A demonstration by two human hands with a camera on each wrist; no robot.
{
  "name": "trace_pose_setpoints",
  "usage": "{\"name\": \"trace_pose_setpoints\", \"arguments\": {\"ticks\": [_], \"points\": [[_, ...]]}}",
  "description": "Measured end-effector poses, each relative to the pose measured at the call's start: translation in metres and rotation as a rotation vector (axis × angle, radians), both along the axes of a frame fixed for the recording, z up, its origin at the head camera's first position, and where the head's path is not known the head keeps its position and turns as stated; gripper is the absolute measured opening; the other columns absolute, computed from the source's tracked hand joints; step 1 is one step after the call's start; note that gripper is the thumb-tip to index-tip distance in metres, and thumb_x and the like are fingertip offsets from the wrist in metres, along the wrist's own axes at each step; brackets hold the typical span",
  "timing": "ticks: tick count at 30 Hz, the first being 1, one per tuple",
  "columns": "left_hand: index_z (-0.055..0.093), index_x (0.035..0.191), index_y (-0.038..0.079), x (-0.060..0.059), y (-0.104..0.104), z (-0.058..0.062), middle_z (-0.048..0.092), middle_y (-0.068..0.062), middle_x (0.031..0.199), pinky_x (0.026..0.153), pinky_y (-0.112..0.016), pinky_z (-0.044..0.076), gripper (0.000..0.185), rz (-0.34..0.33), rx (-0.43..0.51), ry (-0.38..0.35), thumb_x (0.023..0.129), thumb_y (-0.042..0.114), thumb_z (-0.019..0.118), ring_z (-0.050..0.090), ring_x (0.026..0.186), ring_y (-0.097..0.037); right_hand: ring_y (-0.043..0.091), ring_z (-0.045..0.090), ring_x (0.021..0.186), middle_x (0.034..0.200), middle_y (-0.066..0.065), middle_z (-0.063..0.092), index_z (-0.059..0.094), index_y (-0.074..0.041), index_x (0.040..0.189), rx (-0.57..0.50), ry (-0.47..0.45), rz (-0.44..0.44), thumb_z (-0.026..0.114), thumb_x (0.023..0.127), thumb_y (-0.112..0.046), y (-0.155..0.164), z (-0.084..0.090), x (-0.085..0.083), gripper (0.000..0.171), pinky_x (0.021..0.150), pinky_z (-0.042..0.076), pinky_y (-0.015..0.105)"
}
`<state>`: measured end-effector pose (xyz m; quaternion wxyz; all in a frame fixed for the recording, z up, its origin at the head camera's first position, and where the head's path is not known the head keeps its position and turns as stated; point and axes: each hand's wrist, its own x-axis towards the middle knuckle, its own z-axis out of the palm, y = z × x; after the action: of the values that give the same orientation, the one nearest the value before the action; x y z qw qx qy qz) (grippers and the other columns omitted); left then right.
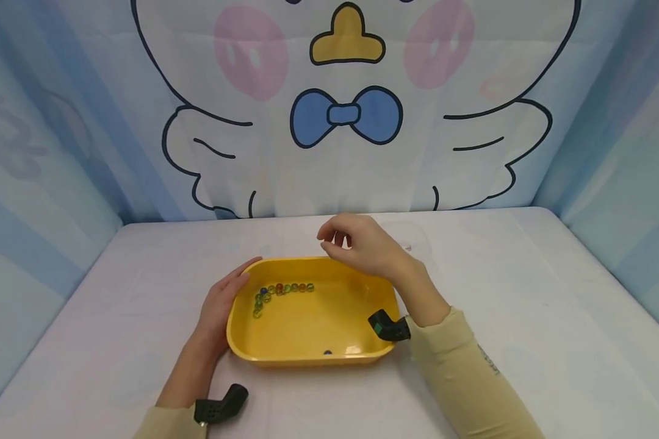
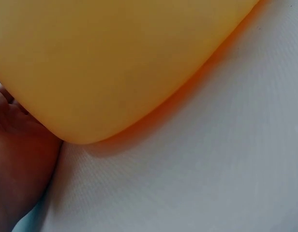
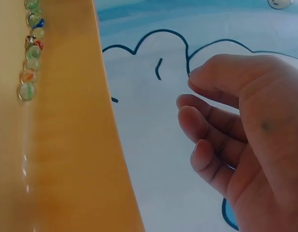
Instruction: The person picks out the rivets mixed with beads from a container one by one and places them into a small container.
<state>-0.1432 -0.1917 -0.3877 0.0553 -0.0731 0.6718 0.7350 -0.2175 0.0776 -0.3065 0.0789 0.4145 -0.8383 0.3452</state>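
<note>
A yellow plastic tray sits on the table. Several glass marbles form a bent line along its back left corner, and the same row of marbles shows in the right wrist view. One dark blue marble lies by the front wall, partly hidden by the rim. My left hand rests along the tray's left side with fingers extended; its palm meets the outer wall. Above the back right rim hovers my right hand, fingers loosely bent, nothing between the thumb and fingertips.
A white cloth covers the table. Behind it hangs a curtain with a cartoon print, and more fabric stands at both sides. Each wrist wears a black camera, such as the right camera over the tray's right edge.
</note>
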Motion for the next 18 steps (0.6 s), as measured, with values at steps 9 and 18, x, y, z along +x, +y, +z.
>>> {"name": "trace_pose_setpoints", "arguments": {"ticks": [9, 18], "points": [[0.046, 0.153, 0.018, -0.002, 0.0, -0.001, 0.046, 0.004, 0.153, 0.111, -0.025, 0.037, 0.046, -0.001, 0.012, 0.004, 0.109, 0.033, 0.042, 0.041, 0.138, -0.011, 0.013, 0.057, 0.082, 0.096, 0.001, 0.067, 0.07, -0.005, 0.104, 0.054, 0.006, 0.049, 0.069, 0.094, -0.007, -0.014, -0.005, 0.002, 0.011, 0.071, 0.053, 0.027], [0.047, 0.153, 0.018, -0.002, 0.0, -0.001, 0.045, 0.004, 0.153, 0.112, -0.026, 0.036, 0.046, 0.006, -0.008, -0.005, 0.109, 0.032, 0.041, 0.041, 0.139, -0.011, 0.014, 0.056, 0.084, 0.095, -0.001, 0.064, 0.07, -0.006, 0.107, 0.136, -0.042, 0.066, 0.07, 0.095, -0.01, -0.027, -0.01, 0.008, 0.013, 0.076, 0.053, 0.026]]}}
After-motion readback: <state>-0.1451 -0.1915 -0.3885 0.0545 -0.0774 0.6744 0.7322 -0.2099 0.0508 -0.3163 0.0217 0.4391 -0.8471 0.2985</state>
